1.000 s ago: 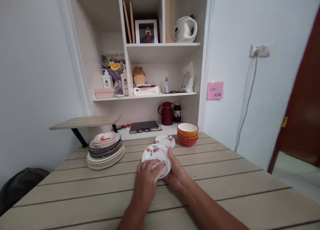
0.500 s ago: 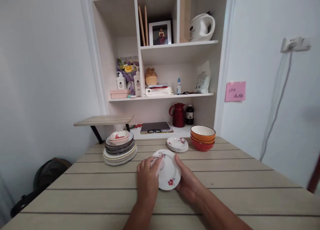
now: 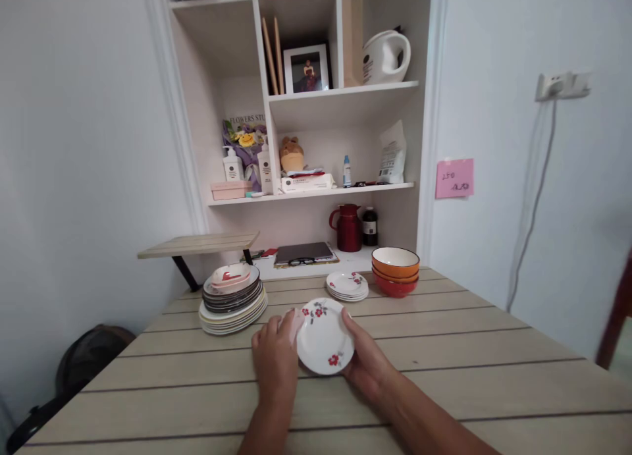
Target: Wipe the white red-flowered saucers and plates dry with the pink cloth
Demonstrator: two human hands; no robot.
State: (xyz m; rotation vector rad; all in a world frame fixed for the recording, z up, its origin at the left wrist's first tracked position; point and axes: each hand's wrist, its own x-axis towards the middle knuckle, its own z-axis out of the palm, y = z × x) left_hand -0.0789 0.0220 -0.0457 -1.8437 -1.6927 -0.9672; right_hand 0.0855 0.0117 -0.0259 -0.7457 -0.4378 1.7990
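Floral plate (image 3: 326, 340) in hand, with tableware stacked around it

Table (image 3: 434, 336): pale planks, dark seams; bears all the stacked ware.
Plate stack (image 3: 232, 313): far left; white-edged and dark-edged plates, small pink-sided dishes on top.
Bowl stack (image 3: 395, 272): far right; orange above, red beneath.
Small-plate stack (image 3: 347, 286): beside the bowls, red-flower pattern matching the piece in hand.
Floral plate: one, white, round, glossy; over the table's middle, nearer than the small-plate stack, face tilted toward the camera. Whether its lower edge clears the planks cannot be told. Judged ceramic: light enough for one hand, rigid, brittle if dropped or knocked, slick on the glaze. Best hold: thumb on the rim, fingers spread beneath; the left side of the rim is then free for the other hand.
Right hand (image 3: 368, 359): grips the plate's right side, thumb over the rim, fingers behind.
Left hand (image 3: 276, 356): fingers curled around a pale wad.
Pale wad (image 3: 293, 324): at the plate's left rim, apparently touching; cloth or tissue, cannot tell. Judged soft, limp, nearly weightless; best pinched in a bunch between thumb and fingers.
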